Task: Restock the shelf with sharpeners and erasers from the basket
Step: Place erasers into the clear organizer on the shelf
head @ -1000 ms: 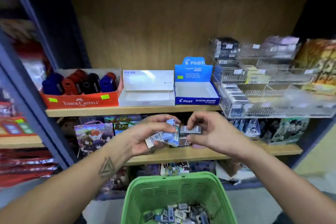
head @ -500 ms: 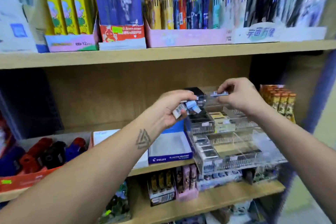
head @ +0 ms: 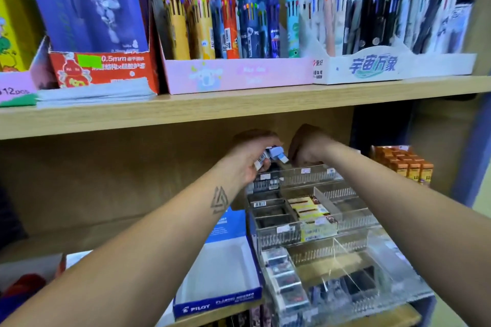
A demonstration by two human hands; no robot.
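Observation:
My left hand (head: 249,154) grips a small bunch of erasers (head: 271,158) in blue and white wrappers, one with a barcode label. It hovers over the top left corner of a clear acrylic tiered display (head: 326,223) on the middle shelf. My right hand (head: 308,147) reaches down with curled fingers into the display's top tier; whatever it holds is hidden behind the hand. Lower tiers hold black-sleeved erasers (head: 284,276) and yellow-wrapped erasers (head: 310,211). The basket is out of view.
A blue and white Pilot eraser box (head: 220,273) stands left of the display under my left forearm. Orange boxes (head: 406,164) sit to the display's right. The wooden shelf above (head: 186,111) carries pen boxes (head: 239,71) close over my hands.
The view tilted up from the basket to the shelves. Both hands rose and moved to the display's top tier, and the eraser in my right hand's fingers went out of sight.

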